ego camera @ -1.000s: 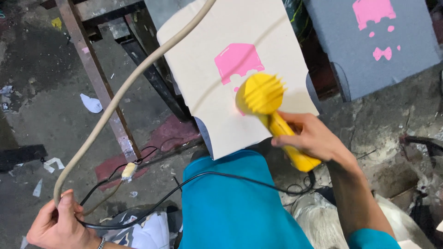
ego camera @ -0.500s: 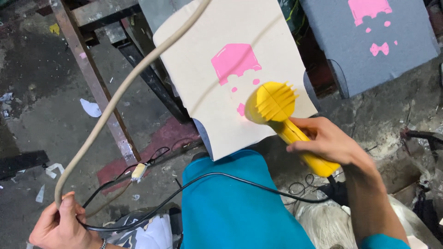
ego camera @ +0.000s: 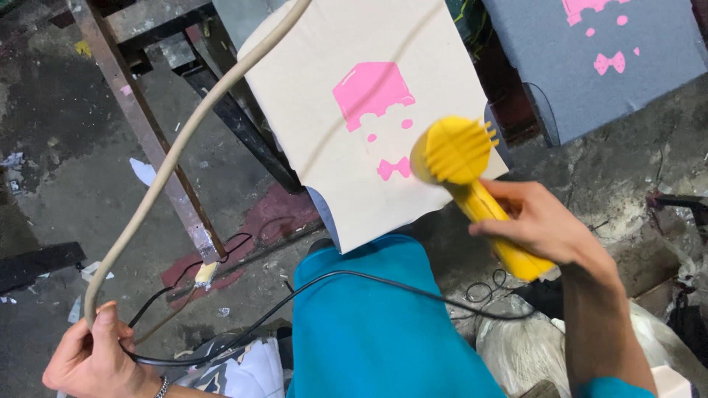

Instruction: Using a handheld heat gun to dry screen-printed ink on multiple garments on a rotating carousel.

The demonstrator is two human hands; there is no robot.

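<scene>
While gripped, yellow heat gun overhangs right hand.

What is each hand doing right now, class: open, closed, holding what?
Left hand: closed on the beige hose and black cable.
Right hand: closed on the yellow heat gun.

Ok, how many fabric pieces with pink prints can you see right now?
2. The cream fabric piece lies at centre, under the yellow heat tool held by the right hand. The grey fabric piece sits at the upper right, partly cut off; more may lie outside the view.
</scene>
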